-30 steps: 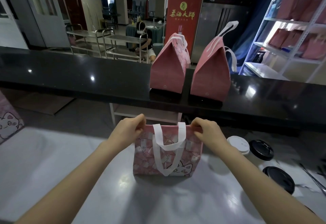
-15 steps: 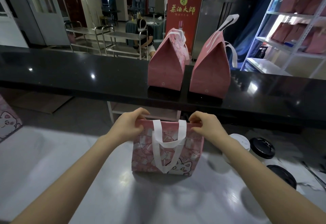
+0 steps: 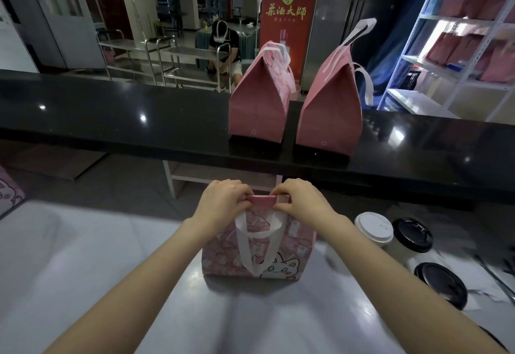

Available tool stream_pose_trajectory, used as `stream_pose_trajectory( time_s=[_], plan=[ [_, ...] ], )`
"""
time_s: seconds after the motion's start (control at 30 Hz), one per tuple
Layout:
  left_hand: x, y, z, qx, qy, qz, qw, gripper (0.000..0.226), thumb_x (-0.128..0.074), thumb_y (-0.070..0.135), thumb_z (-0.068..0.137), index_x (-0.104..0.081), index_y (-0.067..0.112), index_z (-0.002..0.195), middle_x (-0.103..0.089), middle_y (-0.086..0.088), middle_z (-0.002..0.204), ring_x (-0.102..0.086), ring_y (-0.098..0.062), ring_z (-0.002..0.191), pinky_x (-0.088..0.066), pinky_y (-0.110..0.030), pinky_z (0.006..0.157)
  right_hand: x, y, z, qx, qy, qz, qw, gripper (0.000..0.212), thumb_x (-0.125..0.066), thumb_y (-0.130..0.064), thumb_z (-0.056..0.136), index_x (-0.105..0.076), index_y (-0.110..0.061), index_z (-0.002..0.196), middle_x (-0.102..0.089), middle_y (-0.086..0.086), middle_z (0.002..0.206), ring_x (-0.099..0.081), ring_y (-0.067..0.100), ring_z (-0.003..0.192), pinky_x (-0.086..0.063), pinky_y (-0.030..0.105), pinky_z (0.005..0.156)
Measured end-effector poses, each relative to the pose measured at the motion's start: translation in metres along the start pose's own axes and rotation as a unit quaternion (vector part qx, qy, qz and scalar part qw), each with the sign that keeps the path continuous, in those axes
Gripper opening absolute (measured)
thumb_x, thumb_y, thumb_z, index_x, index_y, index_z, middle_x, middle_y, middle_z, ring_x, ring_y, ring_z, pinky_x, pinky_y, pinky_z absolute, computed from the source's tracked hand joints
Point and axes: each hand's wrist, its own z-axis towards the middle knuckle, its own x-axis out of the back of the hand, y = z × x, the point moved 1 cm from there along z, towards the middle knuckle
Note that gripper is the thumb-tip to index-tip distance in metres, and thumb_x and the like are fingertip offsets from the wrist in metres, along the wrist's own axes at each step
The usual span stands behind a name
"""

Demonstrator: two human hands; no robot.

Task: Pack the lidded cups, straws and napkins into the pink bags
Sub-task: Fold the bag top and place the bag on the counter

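Observation:
A pink bag (image 3: 281, 256) with a cat print and white handles stands on the white table in front of me. My left hand (image 3: 223, 204) and my right hand (image 3: 302, 203) both pinch its top edge, close together near the middle, so the mouth is pressed shut. What is inside the bag is hidden. To the right stand a white-lidded cup (image 3: 373, 228) and two black-lidded cups (image 3: 412, 238) (image 3: 440, 284). Two closed pink bags (image 3: 257, 102) (image 3: 328, 111) stand on the black counter behind.
The black counter (image 3: 111, 119) runs across just beyond the table. A white shelf rack (image 3: 459, 47) with more pink bags stands at the right. Another pink bag's corner (image 3: 8, 192) shows at the far left. Thin dark items, blurred, lie at the right table edge.
My hands slid inward along the bag's top edge, from its outer corners to the middle, closing the mouth. The view shifted slightly downward.

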Motion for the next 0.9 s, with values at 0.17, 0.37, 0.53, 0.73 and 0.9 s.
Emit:
stream_pose_trajectory(
  time_s=[0.17, 0.37, 0.53, 0.73, 0.9],
  plan=[
    [-0.010, 0.005, -0.001, 0.027, 0.039, 0.011, 0.999, 0.013, -0.060, 0.025, 0.089, -0.071, 0.025, 0.096, -0.069, 0.009, 0.093, -0.060, -0.013, 0.092, -0.031, -0.028, 0.089, -0.013, -0.003, 0.002, -0.012, 0.048, -0.017, 0.999, 0.013, -0.063, -0.024, 0.090, -0.070, -0.020, 0.100, -0.064, -0.001, 0.102, -0.056, 0.019, 0.098, -0.049, 0.039, 0.083],
    [-0.001, 0.000, -0.003, -0.006, 0.033, -0.019, 0.999, 0.017, -0.067, 0.030, 0.087, -0.071, 0.022, 0.101, -0.070, 0.006, 0.093, -0.062, -0.016, 0.089, -0.040, -0.029, 0.085, -0.011, 0.017, -0.003, -0.018, 0.054, 0.084, 0.995, 0.032, -0.072, -0.029, 0.084, -0.064, -0.027, 0.115, -0.063, -0.010, 0.103, -0.058, 0.009, 0.096, -0.049, 0.028, 0.083],
    [0.013, -0.024, -0.020, 0.035, 0.035, -0.069, 0.996, 0.033, -0.072, 0.033, 0.084, -0.067, 0.022, 0.115, -0.070, 0.007, 0.100, -0.064, -0.012, 0.090, -0.052, -0.030, 0.084, 0.013, 0.058, -0.022, -0.049, 0.008, 0.093, 0.994, 0.044, -0.078, -0.031, 0.077, -0.065, -0.028, 0.119, -0.066, -0.013, 0.109, -0.061, 0.005, 0.100, -0.050, 0.026, 0.090],
    [0.017, -0.043, -0.039, 0.095, 0.024, -0.090, 0.991, 0.019, -0.069, 0.026, 0.087, -0.070, 0.020, 0.104, -0.067, 0.009, 0.090, -0.062, -0.012, 0.084, -0.048, -0.019, 0.073, 0.007, 0.059, -0.027, -0.071, 0.068, 0.084, 0.992, 0.024, -0.074, -0.015, 0.078, -0.072, -0.025, 0.100, -0.069, -0.009, 0.096, -0.061, 0.009, 0.092, -0.052, 0.031, 0.085],
    [0.022, -0.041, -0.057, 0.101, 0.086, -0.041, 0.990, 0.007, -0.074, 0.019, 0.083, -0.075, 0.017, 0.089, -0.073, 0.003, 0.078, -0.063, -0.019, 0.073, -0.048, -0.042, 0.092, -0.001, 0.043, -0.016, -0.097, 0.098, 0.075, 0.988, 0.016, -0.071, -0.007, 0.077, -0.074, -0.022, 0.081, -0.065, -0.008, 0.076, -0.062, 0.014, 0.080, -0.055, 0.036, 0.076]
  ],
)
